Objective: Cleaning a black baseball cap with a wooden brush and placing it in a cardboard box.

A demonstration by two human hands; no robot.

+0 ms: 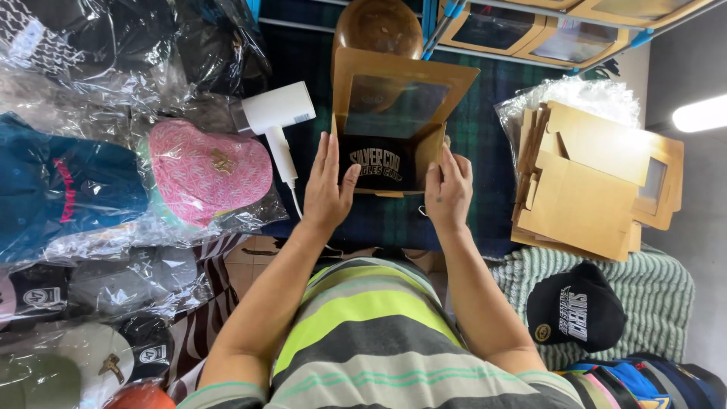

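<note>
Here both hands rest on an open brown cardboard box with a clear window in its raised lid, standing on the dark green plaid cloth of the table straight ahead of the person. Inside the box sits a black cap with pale lettering on its front. The left hand lies flat and open against the left side of the box, fingers straight and pointing far, thumb turned in towards the cap. The right hand is curled on the box's right near corner, fingers bent over the cardboard edge in a light grip.

To seat the cap well, it seems best to keep the left palm steadying the wall while the right squares the corner, so the thin card does not buckle. The crown should probably sit centred and unsquashed, its front facing the window, before the lid comes down. Pressing on the clear film would likely crease it, so the card frame is the safer place for the fingers.

Just left of the box lies a white hair dryer with its cord trailing near. Farther left, a pink patterned cap in clear plastic wrap. To the right, a stack of flat brown cardboard boxes; nearer, a second black cap on a pale green ribbed blanket.
</note>
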